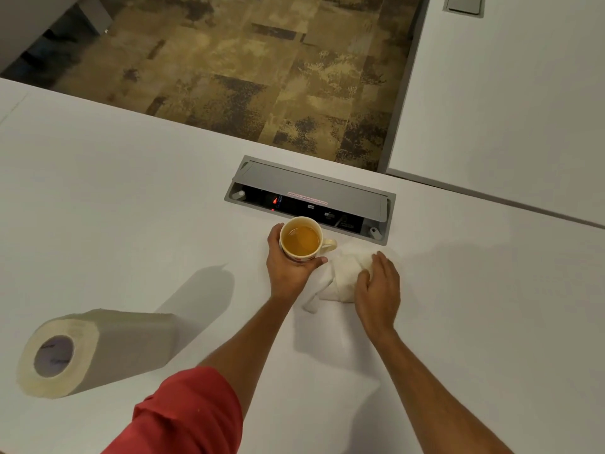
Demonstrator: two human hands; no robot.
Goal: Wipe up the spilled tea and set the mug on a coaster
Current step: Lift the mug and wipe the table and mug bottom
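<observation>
Spanning the view, 1 white desk [98,191] is seen, with 1 paper-towel roll [95,352] laid on its side. 1 mug [301,239] of tea is gripped by the left hand [288,267]; 1 crumpled paper towel [343,276] is pressed under the flat right hand [379,286].

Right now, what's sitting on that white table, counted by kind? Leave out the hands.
Mug with tea, gripped by the left hand: 1
Crumpled paper towel, under the right hand: 1
Paper towel roll, lying on its side: 1
Open power socket box set into the table: 1
Coaster: 0 in view
Total: 4
</observation>
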